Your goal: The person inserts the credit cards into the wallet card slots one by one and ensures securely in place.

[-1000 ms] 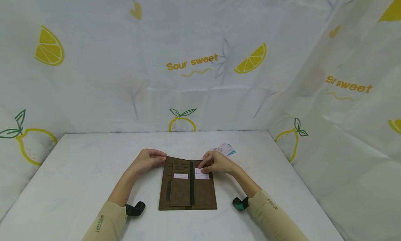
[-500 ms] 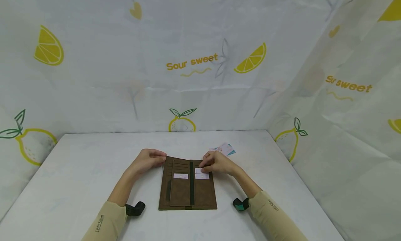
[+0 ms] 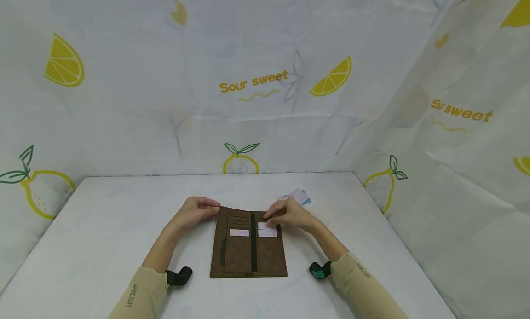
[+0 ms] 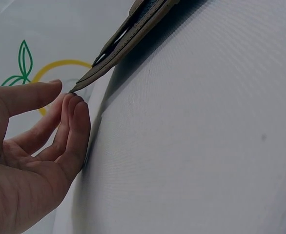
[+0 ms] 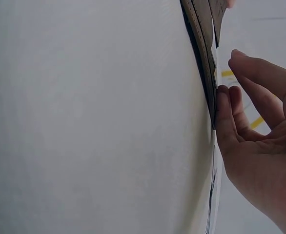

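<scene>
Brown wallet (image 3: 271, 257) spread on the bench (image 3: 112, 227), pale cards (image 3: 239, 233) in its slots! The left hand (image 3: 192, 213) holds its far left corner at the fingertips; the right hand (image 3: 290, 215), thumb and fingers apart, touches the far right edge, loose cards (image 3: 301, 197) just beyond.

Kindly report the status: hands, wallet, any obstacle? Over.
Left hand holds wallet corner; right hand touches opposite side. Wallet open, three pale cards in slots. Loose cards beyond, nothing seems blocking.
</scene>
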`<state>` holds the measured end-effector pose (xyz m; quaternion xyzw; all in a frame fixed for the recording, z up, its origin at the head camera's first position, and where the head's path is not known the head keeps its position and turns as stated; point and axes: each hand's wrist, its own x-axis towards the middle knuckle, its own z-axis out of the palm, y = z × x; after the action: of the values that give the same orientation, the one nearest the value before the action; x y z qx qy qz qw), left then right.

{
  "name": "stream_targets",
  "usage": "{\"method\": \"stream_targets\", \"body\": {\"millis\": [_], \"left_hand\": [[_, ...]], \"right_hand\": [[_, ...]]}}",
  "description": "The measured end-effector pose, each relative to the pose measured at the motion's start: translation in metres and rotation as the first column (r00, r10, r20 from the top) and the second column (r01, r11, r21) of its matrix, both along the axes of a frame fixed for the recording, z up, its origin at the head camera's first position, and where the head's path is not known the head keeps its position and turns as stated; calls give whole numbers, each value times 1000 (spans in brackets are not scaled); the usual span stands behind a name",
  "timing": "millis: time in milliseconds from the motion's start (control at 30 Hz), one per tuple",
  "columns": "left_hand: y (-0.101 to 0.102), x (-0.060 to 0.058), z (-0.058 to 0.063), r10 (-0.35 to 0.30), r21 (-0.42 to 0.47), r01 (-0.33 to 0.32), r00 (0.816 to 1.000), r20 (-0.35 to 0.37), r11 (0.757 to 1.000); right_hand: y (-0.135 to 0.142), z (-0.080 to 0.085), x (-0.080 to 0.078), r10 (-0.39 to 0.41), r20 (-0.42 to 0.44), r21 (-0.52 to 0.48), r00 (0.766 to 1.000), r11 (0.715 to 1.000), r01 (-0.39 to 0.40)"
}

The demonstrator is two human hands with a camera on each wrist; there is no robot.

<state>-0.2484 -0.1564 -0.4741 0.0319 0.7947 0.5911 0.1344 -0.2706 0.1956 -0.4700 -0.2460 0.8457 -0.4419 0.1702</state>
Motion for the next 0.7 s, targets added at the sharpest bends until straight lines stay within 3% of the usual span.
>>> {"method": "stream_targets", "body": {"millis": [467, 700], "left_hand": [[-1, 0, -1, -17, 9, 17, 1000, -7, 1000], [-2, 0, -1, -28, 12, 28, 999, -18, 1000]], "right_hand": [[3, 6, -1, -25, 32, -43, 999, 999, 26], [9, 13, -4, -66, -22, -28, 998, 997, 66]]}}
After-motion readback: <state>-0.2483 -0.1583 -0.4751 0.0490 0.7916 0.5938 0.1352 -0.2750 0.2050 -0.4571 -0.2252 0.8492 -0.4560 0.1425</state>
